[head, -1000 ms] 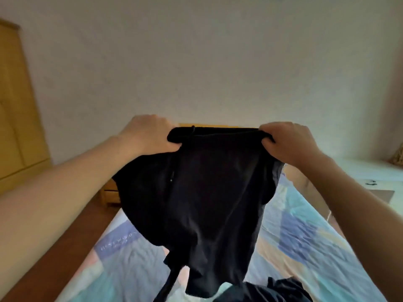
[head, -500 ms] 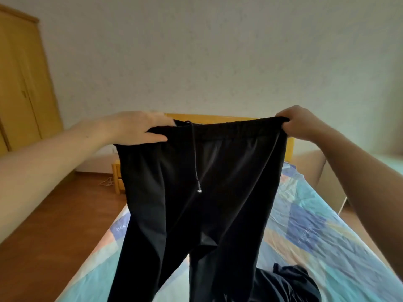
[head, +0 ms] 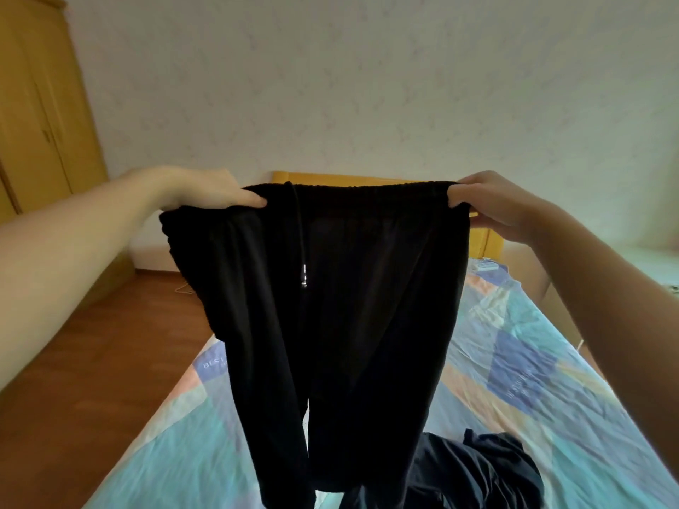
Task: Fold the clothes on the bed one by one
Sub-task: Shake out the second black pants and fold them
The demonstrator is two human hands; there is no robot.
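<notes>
Head cam: nearest you, a dark heap of clothes (head: 474, 472) sits on the patchwork bed (head: 532, 361). Above it the black trousers (head: 330, 306) hang in the air, legs dangling. Your left hand (head: 205, 191) and right hand (head: 492, 203) are spread wide apart, each pinching a waistband corner. Honestly I'd level the waistband, let the legs drop straight, tuck that drawstring (head: 303, 266) in, then lower them flat onto bare sheet beyond the heap, toward the headboard (head: 352, 178).

Both hands, left hand (head: 205, 191) and right hand (head: 492, 203), grip black trousers (head: 341, 306) by the waistband above the bed (head: 532, 361), legs hanging
</notes>
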